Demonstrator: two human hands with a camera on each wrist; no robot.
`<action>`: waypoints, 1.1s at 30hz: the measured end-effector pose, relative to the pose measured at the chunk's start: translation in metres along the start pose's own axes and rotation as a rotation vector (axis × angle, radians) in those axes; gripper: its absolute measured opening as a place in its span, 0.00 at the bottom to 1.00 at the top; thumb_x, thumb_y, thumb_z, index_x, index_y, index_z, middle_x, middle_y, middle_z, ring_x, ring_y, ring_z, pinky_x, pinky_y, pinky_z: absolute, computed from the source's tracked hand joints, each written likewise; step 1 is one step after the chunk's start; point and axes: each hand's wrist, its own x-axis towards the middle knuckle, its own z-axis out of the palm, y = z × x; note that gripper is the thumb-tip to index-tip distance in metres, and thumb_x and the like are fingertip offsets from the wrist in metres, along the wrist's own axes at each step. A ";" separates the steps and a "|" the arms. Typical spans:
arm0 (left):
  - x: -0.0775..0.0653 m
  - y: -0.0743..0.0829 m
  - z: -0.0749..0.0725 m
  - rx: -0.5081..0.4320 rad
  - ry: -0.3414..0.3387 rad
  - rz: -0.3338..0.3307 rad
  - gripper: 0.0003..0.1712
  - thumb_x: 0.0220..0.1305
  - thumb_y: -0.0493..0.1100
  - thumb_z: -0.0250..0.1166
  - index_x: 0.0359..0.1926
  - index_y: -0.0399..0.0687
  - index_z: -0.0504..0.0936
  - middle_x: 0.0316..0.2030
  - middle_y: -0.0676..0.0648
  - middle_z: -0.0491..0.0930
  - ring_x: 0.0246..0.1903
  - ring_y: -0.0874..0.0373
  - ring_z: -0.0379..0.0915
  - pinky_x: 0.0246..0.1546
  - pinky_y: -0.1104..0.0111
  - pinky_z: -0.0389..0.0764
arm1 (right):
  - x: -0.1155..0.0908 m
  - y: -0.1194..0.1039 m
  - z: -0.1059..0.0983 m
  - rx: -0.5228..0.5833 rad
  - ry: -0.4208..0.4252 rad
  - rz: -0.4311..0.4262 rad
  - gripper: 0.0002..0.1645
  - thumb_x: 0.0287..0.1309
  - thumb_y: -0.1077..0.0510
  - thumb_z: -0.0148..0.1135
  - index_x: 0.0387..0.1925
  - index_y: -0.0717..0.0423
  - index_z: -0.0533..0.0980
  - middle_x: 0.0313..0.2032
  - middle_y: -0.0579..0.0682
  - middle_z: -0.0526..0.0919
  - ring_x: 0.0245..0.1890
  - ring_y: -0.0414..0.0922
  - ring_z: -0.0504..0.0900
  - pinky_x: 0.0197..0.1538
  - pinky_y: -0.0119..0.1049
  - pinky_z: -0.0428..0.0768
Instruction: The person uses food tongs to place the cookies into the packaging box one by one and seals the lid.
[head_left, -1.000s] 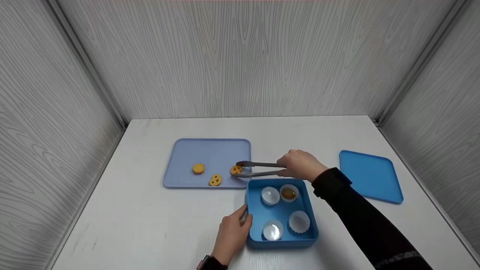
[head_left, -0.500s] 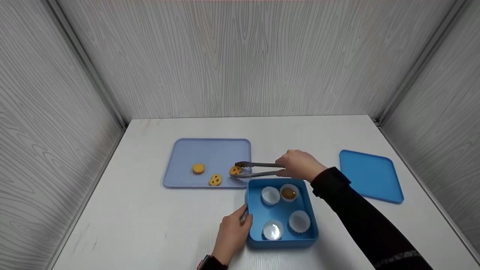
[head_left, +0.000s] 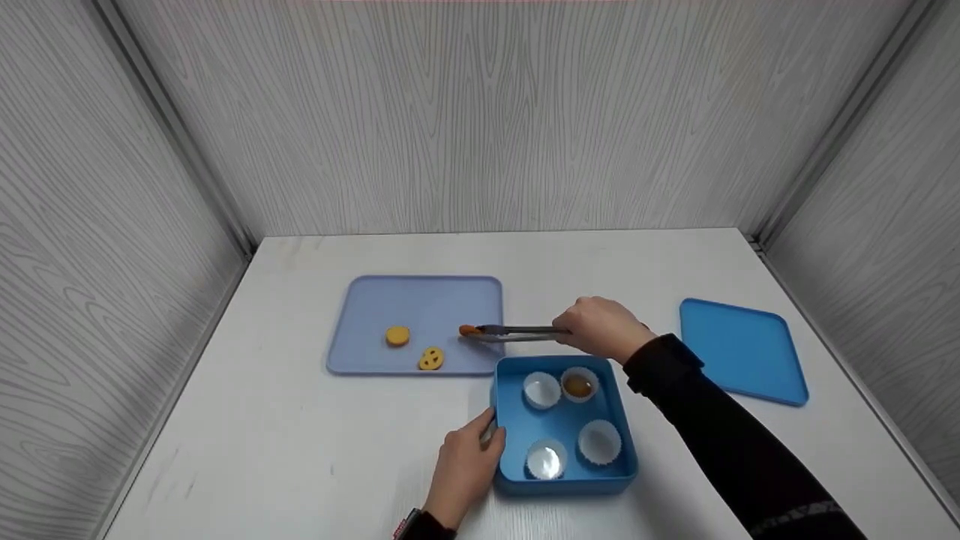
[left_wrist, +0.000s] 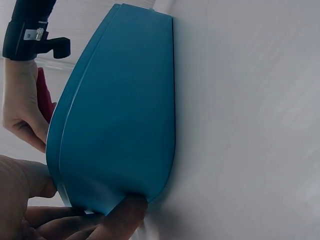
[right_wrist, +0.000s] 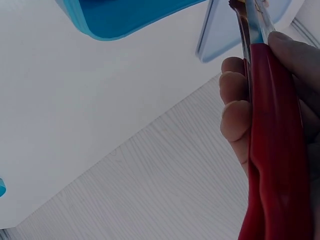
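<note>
Head view: your right hand (head_left: 600, 326) pinches the long tongs (head_left: 525, 332), metal arms pressed nearly together, with a small orange-brown biscuit-like disc (head_left: 468, 330) at the tips, seen narrow, as if tilted. Disc is over the right part of the lavender rectangular tray (head_left: 420, 300); can't tell if it touches. Grip looks to be near the disc's edge, so squeeze evenly and lift straight before swinging, or it could twist out. Mind the tray's raised rim and the nearby corner of the deep blue plastic box (head_left: 566, 489). Plain round yellow disc (head_left: 397, 336) and holed yellow disc (head_left: 431, 358) lie on the tray, apart from the tips. Only this view shows the four white fluted cups (head_left: 599, 442) inside the box, the back right one with a brown piece (head_left: 578, 386) in it. Your left hand (head_left: 463, 465) grips the box's left side.

Left wrist view: adds the outer wall, your fingers curled against it near the corner, another digit by the rim. Whether that hooks inside, can't tell. Light steadying should do; don't drag the box.

Right wrist view: shows the red handles (right_wrist: 277, 150) the head view hides, your fingers and thumb closed round them. Tips run off the top edge, so judge the bite from the head view.
</note>
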 end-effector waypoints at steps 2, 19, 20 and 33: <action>0.000 0.000 0.000 -0.001 0.001 0.001 0.28 0.73 0.45 0.60 0.68 0.33 0.74 0.64 0.37 0.77 0.65 0.43 0.74 0.64 0.49 0.76 | 0.000 0.000 0.000 -0.016 0.003 -0.002 0.07 0.65 0.57 0.69 0.37 0.55 0.89 0.29 0.49 0.89 0.25 0.40 0.83 0.39 0.38 0.89; 0.002 0.001 0.000 -0.001 -0.018 -0.032 0.28 0.74 0.45 0.61 0.68 0.33 0.74 0.65 0.37 0.76 0.66 0.44 0.73 0.64 0.50 0.76 | -0.029 0.015 0.003 -0.085 0.176 -0.080 0.04 0.63 0.58 0.70 0.38 0.53 0.87 0.27 0.49 0.89 0.24 0.41 0.82 0.35 0.36 0.88; 0.002 0.001 0.000 -0.003 -0.018 -0.033 0.28 0.74 0.45 0.61 0.69 0.34 0.74 0.65 0.38 0.76 0.66 0.44 0.73 0.64 0.50 0.76 | -0.033 0.018 0.004 -0.088 0.195 -0.083 0.04 0.63 0.59 0.71 0.39 0.53 0.87 0.28 0.48 0.88 0.24 0.41 0.82 0.34 0.36 0.88; 0.001 -0.002 0.000 -0.007 -0.004 -0.008 0.27 0.74 0.45 0.60 0.68 0.35 0.75 0.65 0.38 0.77 0.65 0.43 0.73 0.63 0.50 0.76 | -0.102 0.039 -0.004 -0.122 0.424 -0.168 0.17 0.51 0.62 0.78 0.46 0.56 0.87 0.29 0.48 0.87 0.25 0.40 0.82 0.26 0.31 0.82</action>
